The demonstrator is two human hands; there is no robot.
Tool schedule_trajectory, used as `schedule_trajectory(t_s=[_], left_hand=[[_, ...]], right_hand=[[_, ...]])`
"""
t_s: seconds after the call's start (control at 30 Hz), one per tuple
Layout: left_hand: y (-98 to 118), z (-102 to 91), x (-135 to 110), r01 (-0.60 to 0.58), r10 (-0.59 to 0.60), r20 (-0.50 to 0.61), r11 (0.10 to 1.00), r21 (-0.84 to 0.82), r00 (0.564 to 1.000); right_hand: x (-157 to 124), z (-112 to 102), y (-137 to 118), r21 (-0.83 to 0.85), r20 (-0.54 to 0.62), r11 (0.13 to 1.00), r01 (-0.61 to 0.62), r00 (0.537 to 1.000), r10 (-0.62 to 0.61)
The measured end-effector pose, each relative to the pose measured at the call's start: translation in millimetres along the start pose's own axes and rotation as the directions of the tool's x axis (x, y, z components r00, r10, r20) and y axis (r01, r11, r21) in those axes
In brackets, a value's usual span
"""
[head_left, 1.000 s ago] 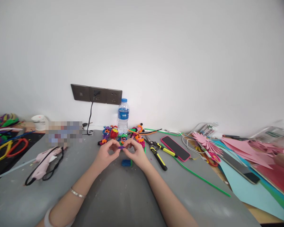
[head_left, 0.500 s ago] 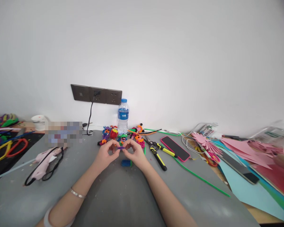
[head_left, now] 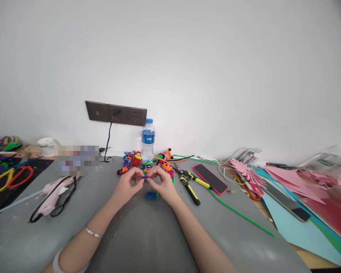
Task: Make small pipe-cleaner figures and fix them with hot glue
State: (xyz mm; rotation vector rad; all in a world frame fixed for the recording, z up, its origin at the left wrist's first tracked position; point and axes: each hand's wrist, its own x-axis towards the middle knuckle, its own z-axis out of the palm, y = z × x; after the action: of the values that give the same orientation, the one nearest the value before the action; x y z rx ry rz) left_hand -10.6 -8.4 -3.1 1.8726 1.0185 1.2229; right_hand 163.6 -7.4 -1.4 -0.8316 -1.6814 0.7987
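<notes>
My left hand (head_left: 130, 184) and my right hand (head_left: 162, 183) meet at the middle of the grey table. Between their fingertips they pinch a short purple pipe cleaner (head_left: 145, 177), one end in each hand. Just below lies a blue fuzzy roll (head_left: 151, 196) with a green end. Behind my fingers stand small pipe-cleaner dolls: a purple-haired one (head_left: 127, 160), a red-haired one (head_left: 136, 157), a green-haired one (head_left: 147, 166) and an orange-faced one (head_left: 167, 167), partly hidden by my right hand.
Pliers (head_left: 190, 185) with yellow-black handles and a pink-cased phone (head_left: 210, 178) lie to the right, near a long green pipe cleaner (head_left: 242, 214). A water bottle (head_left: 148, 140) stands by the wall. At left are a pink glue gun (head_left: 51, 197) and scissors (head_left: 21, 177); coloured paper (head_left: 295, 231) covers the right.
Both hands stay almost in place, with only a slight shift of the fingertips on the purple pipe cleaner. Everything on the table lies as before.
</notes>
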Motion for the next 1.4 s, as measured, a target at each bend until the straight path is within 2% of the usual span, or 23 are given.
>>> schedule_trajectory(t_s=[0.47, 0.93, 1.03, 1.17, 1.27, 1.4], left_hand=[[-2, 0.3, 0, 0.029, -0.029, -0.002, 1.0, -0.001, 1.0], [1, 1.1, 0, 0.048, -0.048, -0.016, 0.998, -0.038, 0.999], [-2, 1.7, 1, 0.061, -0.069, -0.058, 0.991, -0.119, 0.996], [-5, 3.3, 2, 0.13, -0.191, -0.143, 0.927, -0.352, 0.971], [-3, 5.1, 1, 0.159, -0.239, -0.096, 0.847, -0.507, 0.966], [6, 10.0, -3, 0.164, -0.211, -0.01, 0.789, -0.591, 0.977]], right_hand=[[-1, 0, 1, 0.016, 0.016, 0.999, -0.046, 0.999, 0.046], [-1, 0, 1, 0.0, 0.015, 0.999, -0.033, 0.999, 0.033], [-1, 0, 1, 0.015, 0.009, 1.0, -0.022, 1.0, 0.022], [-1, -1, 0, 0.015, -0.029, 1.0, 0.005, 1.0, -0.005], [-1, 0, -3, -0.041, -0.01, 0.998, 0.053, 0.999, -0.053], [-2, 2, -6, -0.042, 0.086, 0.995, 0.096, 0.992, -0.092]])
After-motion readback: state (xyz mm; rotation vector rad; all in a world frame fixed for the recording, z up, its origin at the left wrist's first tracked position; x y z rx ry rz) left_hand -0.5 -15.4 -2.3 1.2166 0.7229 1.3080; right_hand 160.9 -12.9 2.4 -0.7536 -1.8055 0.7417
